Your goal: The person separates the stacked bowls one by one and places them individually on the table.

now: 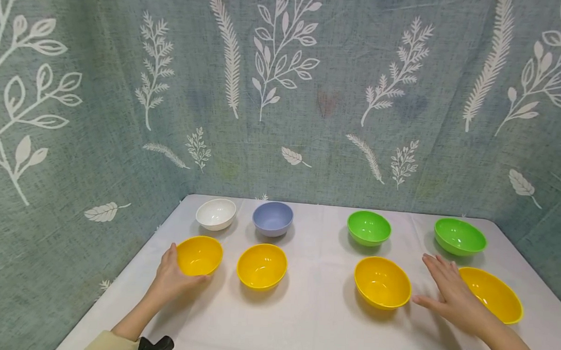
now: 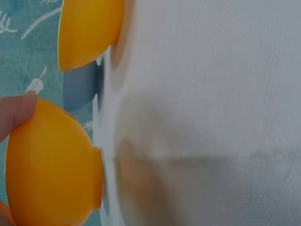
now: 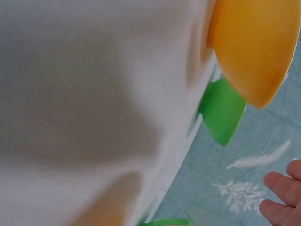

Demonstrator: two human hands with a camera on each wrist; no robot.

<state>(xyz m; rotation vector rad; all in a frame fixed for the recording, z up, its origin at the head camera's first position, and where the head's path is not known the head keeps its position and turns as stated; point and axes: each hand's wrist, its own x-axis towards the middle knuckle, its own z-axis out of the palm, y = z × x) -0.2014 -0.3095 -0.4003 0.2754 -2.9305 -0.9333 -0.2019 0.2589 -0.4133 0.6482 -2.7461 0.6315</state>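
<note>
At the front left, my left hand [image 1: 177, 277] grips a yellow bowl [image 1: 200, 255] by its sides. In the left wrist view the thumb [image 2: 19, 113] presses near the rim of that yellow bowl [image 2: 54, 165], fingertips showing at the lower left corner. Whether its base touches the cloth I cannot tell. My right hand [image 1: 457, 299], fingers extended, hovers between a yellow bowl [image 1: 382, 282] and the rightmost yellow bowl [image 1: 494, 296], partly covering the latter. The right wrist view shows fingertips [image 3: 282, 188] holding nothing. Another yellow bowl [image 1: 262, 267] stands right of the left hand.
Behind the yellow row stand a white bowl [image 1: 216, 214], a blue bowl [image 1: 273, 219], a green bowl [image 1: 369, 228] and a second green bowl [image 1: 460, 237]. All are on a white-covered table [image 1: 312, 320]. A leaf-patterned curtain [image 1: 328, 146] encloses the back and sides.
</note>
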